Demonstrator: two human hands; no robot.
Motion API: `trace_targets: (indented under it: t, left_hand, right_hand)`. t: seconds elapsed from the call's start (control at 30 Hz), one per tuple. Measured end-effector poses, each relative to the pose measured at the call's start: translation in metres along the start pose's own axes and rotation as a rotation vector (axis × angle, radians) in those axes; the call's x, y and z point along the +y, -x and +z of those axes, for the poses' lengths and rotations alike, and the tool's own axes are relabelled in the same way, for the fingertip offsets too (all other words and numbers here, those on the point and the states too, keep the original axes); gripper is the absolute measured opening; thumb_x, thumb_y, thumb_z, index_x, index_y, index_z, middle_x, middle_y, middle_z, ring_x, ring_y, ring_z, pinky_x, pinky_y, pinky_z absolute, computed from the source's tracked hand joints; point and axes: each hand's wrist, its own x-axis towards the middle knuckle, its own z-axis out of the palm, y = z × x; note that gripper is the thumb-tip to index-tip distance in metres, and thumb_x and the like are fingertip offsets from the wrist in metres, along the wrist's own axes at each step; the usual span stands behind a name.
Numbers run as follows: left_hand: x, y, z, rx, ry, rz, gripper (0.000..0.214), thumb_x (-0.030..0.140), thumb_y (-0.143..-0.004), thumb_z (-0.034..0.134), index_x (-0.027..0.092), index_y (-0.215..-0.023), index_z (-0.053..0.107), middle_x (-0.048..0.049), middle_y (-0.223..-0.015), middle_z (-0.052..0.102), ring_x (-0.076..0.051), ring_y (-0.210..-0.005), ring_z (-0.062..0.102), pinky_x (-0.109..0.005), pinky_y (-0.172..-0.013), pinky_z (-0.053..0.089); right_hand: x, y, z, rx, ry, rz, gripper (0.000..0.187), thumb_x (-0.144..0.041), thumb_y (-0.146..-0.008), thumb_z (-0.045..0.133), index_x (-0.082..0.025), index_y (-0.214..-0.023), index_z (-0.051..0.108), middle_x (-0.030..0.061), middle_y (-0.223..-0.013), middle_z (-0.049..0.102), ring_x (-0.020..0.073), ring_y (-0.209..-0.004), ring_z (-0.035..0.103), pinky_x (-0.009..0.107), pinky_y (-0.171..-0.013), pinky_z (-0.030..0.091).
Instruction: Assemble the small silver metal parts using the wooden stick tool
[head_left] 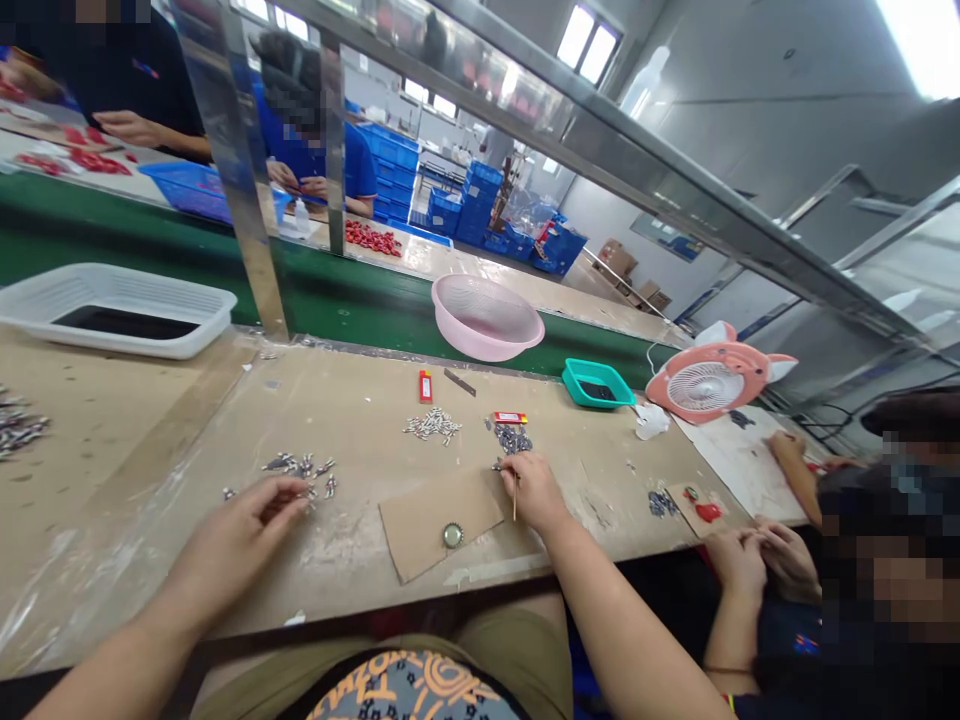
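My left hand [251,525] is at the near edge of a loose pile of small silver-and-dark parts [296,464]. Its thumb and forefinger come together by one of them; whatever lies between the tips is too small to make out. A thin wooden stick [515,497] points down from my right hand [534,490], which is closed around it. Those fingertips are just below a heap of small dark grey parts [514,438]. Between my hands lies a piece of cardboard [412,530], with a bottle cap [452,535] on it, open side up.
Beyond my hands are a pile of whitish parts [433,425], two red lighters [426,387] and a metal strip [460,382]. Farther back stand a pink basin [487,335], green tray [598,385], white tray [180,343] and pink fan [712,380]. A co-worker's hands [757,560] are at right.
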Motion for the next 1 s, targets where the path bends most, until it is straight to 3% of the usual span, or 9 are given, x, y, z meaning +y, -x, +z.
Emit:
trace_targets:
  t: [0.1,0.23,0.4,0.6,0.7,0.83,1.0]
  left_hand:
    - [-0.006,-0.01,-0.019,-0.007,-0.288,0.075,0.02,0.037,-0.083,0.05,0.024,-0.095,0.059,0.0034,-0.088,0.068,-0.022,-0.083,0.062,-0.034,-0.076,0.045]
    - [-0.001,-0.015,-0.022,0.097,-0.424,0.316,0.026,0.041,-0.083,0.049,0.023,-0.099,0.06,-0.0017,-0.101,0.065,-0.026,-0.099,0.057,-0.041,-0.09,0.041]
    - [0.011,-0.008,-0.005,0.143,-0.265,0.422,0.024,0.039,-0.083,0.051,0.025,-0.1,0.061,-0.0082,-0.103,0.065,-0.029,-0.103,0.055,-0.042,-0.09,0.04]
    - [0.043,0.004,0.025,0.059,-0.061,0.458,0.022,0.034,-0.079,0.058,0.027,-0.098,0.066,-0.0078,-0.107,0.065,-0.029,-0.107,0.053,-0.043,-0.096,0.035]
    - [0.062,0.01,0.039,-0.024,0.069,0.438,0.022,0.03,-0.077,0.061,0.028,-0.097,0.068,-0.0079,-0.107,0.065,-0.029,-0.107,0.052,-0.042,-0.096,0.034]
    - [0.084,0.02,0.058,-0.144,0.32,0.312,0.02,0.031,-0.073,0.065,0.029,-0.092,0.071,-0.0085,-0.105,0.065,-0.03,-0.107,0.051,-0.04,-0.096,0.035]
    - [0.108,0.035,0.088,-0.288,0.646,0.05,0.018,0.033,-0.074,0.065,0.023,-0.088,0.068,-0.0068,-0.093,0.066,-0.024,-0.091,0.056,-0.034,-0.084,0.041]
  right_hand:
    - [0.018,-0.005,0.004,-0.047,0.061,0.036,0.011,-0.018,-0.083,0.058,-0.018,-0.09,0.065,0.0073,-0.092,0.062,0.022,-0.095,0.051,0.034,-0.085,0.039]
    - [0.022,-0.012,0.003,-0.125,0.132,0.04,0.012,-0.023,-0.082,0.06,-0.021,-0.092,0.067,0.0063,-0.093,0.062,0.0232,-0.097,0.051,0.034,-0.086,0.038]
    - [0.02,-0.017,-0.004,-0.206,0.183,-0.001,0.014,-0.027,-0.083,0.059,-0.023,-0.093,0.067,0.0062,-0.095,0.061,0.0233,-0.101,0.05,0.035,-0.088,0.036]
    - [0.022,-0.026,-0.004,-0.281,0.187,-0.024,0.011,-0.024,-0.08,0.06,-0.021,-0.089,0.066,0.0052,-0.094,0.062,0.0202,-0.095,0.052,0.03,-0.083,0.037]
    - [0.024,-0.034,-0.003,-0.304,0.174,-0.046,0.009,-0.022,-0.078,0.061,-0.02,-0.086,0.065,0.0049,-0.094,0.062,0.0198,-0.094,0.053,0.029,-0.082,0.037]
    - [0.019,-0.036,-0.008,-0.299,0.157,-0.069,0.005,-0.019,-0.073,0.063,-0.018,-0.078,0.063,0.0054,-0.09,0.063,0.0206,-0.091,0.053,0.028,-0.078,0.037]
    - [-0.012,-0.005,-0.019,-0.182,0.104,-0.097,0.006,-0.017,-0.08,0.054,-0.017,-0.085,0.058,0.0061,-0.088,0.061,0.0196,-0.089,0.052,0.03,-0.08,0.037]
